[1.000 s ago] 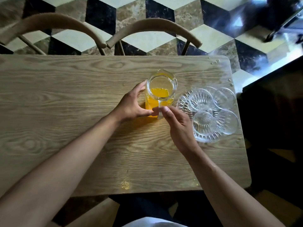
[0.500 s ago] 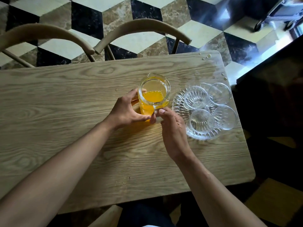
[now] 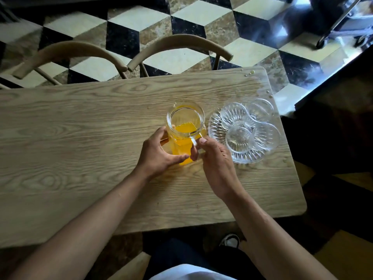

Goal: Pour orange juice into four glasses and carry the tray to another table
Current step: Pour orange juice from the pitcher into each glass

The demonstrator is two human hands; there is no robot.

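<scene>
Since a sec ago the right hand (image 3: 216, 158) has closed in on the handle of the juice pitcher (image 3: 184, 130) — before, its fingertips only touched the base of the handle; now thumb sits on top and fingers curl round the glass loop. The left hand (image 3: 159, 152) has slid a bit lower on the pitcher's left wall, thumb near the bottom, palm cupped against the glass, steadying rather than lifting. The pitcher itself hasn't shifted on the counter (image 3: 80, 142) as far as I can tell; apparent drift looks like head movement. My read: grip's nearly set, so the lift and first pour should come next; nothing poured yet.

Containers: pitcher stands upright near the middle of the counter, toward the right end, approx. half full of orange juice, spout pointing to the far edge. Just beside it, right, the clear ribbed glass tray (image 3: 217, 120) sits by the right edge, carrying four glasses (image 3: 239, 138) in a tight cluster — all four look empty, though clear glass on clear glass makes it hard to be sure. A few droplets (image 3: 249, 73) lie at the far right corner of the counter.
</scene>
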